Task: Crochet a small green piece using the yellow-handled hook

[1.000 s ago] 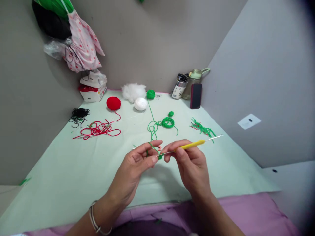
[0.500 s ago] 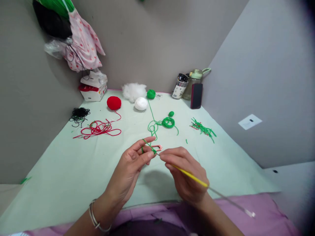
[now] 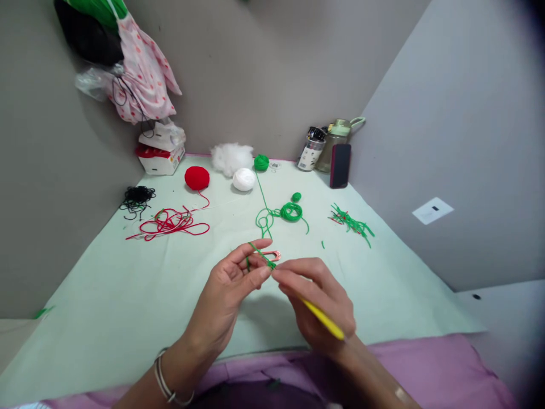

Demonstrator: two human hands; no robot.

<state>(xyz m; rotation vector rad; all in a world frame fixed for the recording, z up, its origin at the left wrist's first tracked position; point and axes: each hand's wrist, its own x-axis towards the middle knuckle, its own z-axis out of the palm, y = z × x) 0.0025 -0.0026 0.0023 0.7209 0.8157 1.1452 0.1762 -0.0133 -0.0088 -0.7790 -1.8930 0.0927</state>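
Note:
My left hand [image 3: 232,281] pinches a small green crochet piece [image 3: 271,264] between thumb and fingers, with green yarn looped over its raised index finger. In my right hand [image 3: 321,301] is a crochet hook [image 3: 326,319] with a yellow handle, held like a pencil. The hook's tip meets the green stitches and is mostly hidden by my fingertips. Just behind the piece shows a pink-red oblong thing with a slot [image 3: 273,255], perhaps a thread snips' handle. Green yarn [image 3: 264,220] trails away across the table from my left hand.
Beyond my hands are a green yarn coil [image 3: 292,212], a red yarn ball [image 3: 197,178], a white ball [image 3: 244,179] and white stuffing [image 3: 232,159]. Loose red yarn [image 3: 172,222] lies left, green scraps [image 3: 351,223] right. A phone [image 3: 340,166] leans against a bottle [image 3: 336,136].
My right hand has shifted slightly left and the hook has turned, its rear end swinging down and closer to my forearm. The green piece has moved a little right.

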